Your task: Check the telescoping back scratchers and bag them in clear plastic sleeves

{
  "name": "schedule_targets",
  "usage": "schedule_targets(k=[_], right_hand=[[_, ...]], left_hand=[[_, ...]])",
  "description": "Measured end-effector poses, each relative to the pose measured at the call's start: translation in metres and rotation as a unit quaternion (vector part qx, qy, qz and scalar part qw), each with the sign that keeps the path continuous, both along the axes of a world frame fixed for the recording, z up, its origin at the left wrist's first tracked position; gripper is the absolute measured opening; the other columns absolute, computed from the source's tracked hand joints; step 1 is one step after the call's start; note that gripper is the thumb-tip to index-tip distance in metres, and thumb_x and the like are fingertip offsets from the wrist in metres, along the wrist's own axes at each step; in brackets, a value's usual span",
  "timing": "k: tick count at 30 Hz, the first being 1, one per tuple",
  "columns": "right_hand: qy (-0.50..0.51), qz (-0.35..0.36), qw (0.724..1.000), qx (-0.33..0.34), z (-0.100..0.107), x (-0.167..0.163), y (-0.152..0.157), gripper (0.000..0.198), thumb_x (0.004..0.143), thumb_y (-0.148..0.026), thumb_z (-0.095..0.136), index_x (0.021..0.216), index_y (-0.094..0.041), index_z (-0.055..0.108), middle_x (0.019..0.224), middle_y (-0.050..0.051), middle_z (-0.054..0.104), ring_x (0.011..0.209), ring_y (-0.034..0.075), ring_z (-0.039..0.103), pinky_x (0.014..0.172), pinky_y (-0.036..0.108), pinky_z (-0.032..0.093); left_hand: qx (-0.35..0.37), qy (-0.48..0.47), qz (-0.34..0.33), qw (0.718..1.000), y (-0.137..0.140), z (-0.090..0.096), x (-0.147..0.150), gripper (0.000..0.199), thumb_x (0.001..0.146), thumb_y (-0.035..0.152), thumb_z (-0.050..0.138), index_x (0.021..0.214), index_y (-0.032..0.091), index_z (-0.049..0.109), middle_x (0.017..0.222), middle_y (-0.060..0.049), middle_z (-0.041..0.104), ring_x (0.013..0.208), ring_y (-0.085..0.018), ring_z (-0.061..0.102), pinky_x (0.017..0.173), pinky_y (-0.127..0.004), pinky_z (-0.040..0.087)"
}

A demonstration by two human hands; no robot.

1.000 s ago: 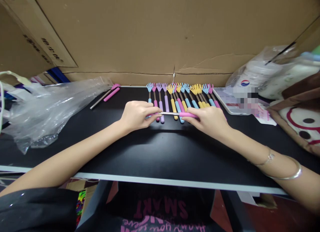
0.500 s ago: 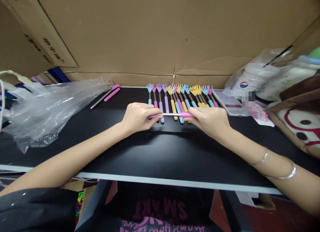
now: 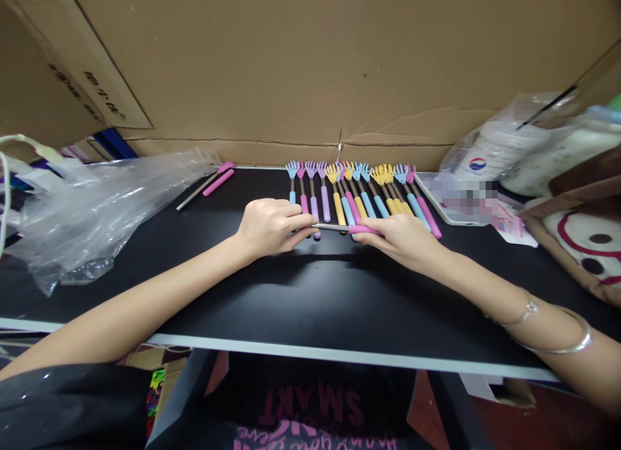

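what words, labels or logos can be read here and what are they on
"SMART", upside down in pink, on the black shirt.
A further pink line below it is cut off, unreadable.
A round red, white and blue logo, no legible words, on the white bag.
Black print on the cardboard box: too slanted and small to read.
Paper right of the row: blurred out.

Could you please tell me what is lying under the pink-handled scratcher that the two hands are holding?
The row of coloured scratchers on the black table runs beneath the pink-handled scratcher; the left hand and right hand cover some handle ends.
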State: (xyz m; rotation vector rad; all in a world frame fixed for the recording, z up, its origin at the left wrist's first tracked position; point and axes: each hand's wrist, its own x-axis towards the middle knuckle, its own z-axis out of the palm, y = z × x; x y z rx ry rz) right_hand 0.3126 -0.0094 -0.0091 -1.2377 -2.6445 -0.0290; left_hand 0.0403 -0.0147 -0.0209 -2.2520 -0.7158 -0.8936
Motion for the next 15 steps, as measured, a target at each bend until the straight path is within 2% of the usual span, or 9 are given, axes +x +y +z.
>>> schedule_targets(k=[2,4,7,11,15], right_hand=[[0.023,0.007,0.998,-0.064,0.003,0.0,0.0,0.05,0.095,-0.059,0.038,0.098,-0.024,0.073,0.066,0.002,0.07,0.058,0.016,0.061,0.053,0.024,0.034],[0.041,0.009,0.995,-0.087,0.006,0.0,-0.001,0.046,0.094,-0.057,0.041,0.1,-0.024,0.074,0.07,0.002,0.071,0.059,0.016,0.061,0.054,0.025,0.035],[0.044,-0.004,0.997,-0.059,0.008,-0.002,-0.002,0.045,0.093,-0.056,0.043,0.1,-0.024,0.074,0.071,0.003,0.071,0.061,0.017,0.06,0.053,0.025,0.033],[0.037,-0.021,0.998,-0.042,0.006,-0.006,-0.004,0.047,0.093,-0.058,0.04,0.087,-0.023,0.07,0.062,0.002,0.065,0.056,0.016,0.055,0.052,0.025,0.029],[0.064,-0.01,0.997,-0.05,0.005,-0.005,-0.001,0.038,0.093,-0.053,0.044,0.092,-0.023,0.066,0.062,0.0,0.063,0.053,0.015,0.052,0.053,0.025,0.03]], left_hand=[[0.012,0.013,0.003,1.0,0.0,0.001,0.0,0.029,0.093,0.042,0.056,0.08,0.024,0.075,0.053,0.003,0.059,0.05,-0.01,0.054,0.048,-0.025,0.028],[0.01,0.018,0.014,1.0,0.0,0.001,0.0,0.03,0.093,0.044,0.055,0.08,0.025,0.075,0.054,0.003,0.059,0.051,-0.01,0.055,0.048,-0.026,0.029],[-0.008,0.013,0.026,1.0,0.001,0.002,0.001,0.031,0.093,0.044,0.054,0.079,0.025,0.074,0.055,0.003,0.061,0.052,-0.011,0.056,0.048,-0.026,0.028],[-0.051,0.021,0.035,0.998,0.002,0.008,-0.001,0.031,0.094,0.044,0.054,0.081,0.024,0.074,0.057,0.001,0.063,0.055,-0.011,0.058,0.048,-0.026,0.025],[-0.104,0.011,0.049,0.993,0.004,0.013,-0.005,0.028,0.092,0.046,0.056,0.093,0.026,0.075,0.065,0.001,0.067,0.061,-0.012,0.061,0.05,-0.025,0.026]])
